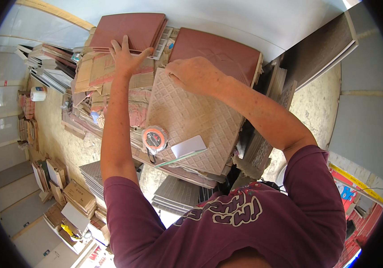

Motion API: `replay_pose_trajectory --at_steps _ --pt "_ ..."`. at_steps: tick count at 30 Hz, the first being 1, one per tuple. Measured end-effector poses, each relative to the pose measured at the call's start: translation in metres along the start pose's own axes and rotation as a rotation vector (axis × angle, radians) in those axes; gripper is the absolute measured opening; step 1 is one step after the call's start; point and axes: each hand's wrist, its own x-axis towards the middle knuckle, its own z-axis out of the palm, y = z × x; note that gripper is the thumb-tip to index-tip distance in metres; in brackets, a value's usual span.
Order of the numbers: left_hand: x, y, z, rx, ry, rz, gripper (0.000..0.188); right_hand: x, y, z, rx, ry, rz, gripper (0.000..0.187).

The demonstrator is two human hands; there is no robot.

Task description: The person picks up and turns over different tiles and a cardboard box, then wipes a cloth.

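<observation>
My L hand (126,60) is spread, fingers apart, at the front edge of a stack of glossy reddish-brown tiles (126,29), upper L. My R hand (195,75), fingers curled together, is over the far end of a tan lattice-patterned tile (200,116), by a big glossy reddish-brown tile (218,50); can't tell if it's pinching anything. I've a round orange-&-black tape measure (154,138) nr a white rectangular card (189,146) w/ a thin pale-green strip (180,158) alongside.

A maroon T-shirt (289,228) with short sleeves (314,178) (bubbly, pale-outlined chest lettering (239,213)).
</observation>
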Motion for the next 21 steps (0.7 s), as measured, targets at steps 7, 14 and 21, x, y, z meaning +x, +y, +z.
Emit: replay_pose_trajectory --at_steps 7,14,21 --pt "0.000 0.001 0.001 0.016 -0.004 -0.005 0.112 -0.002 -0.001 0.003 -0.093 -0.020 -0.046 0.012" --pt "0.000 -0.001 -0.001 -0.059 -0.043 -0.027 0.115 -0.006 -0.001 0.013 -0.097 -0.097 -0.120 0.012" --pt "-0.027 -0.002 -0.003 -0.142 0.188 0.112 0.089 -0.005 0.008 0.016 -0.113 -0.065 -0.160 0.012"
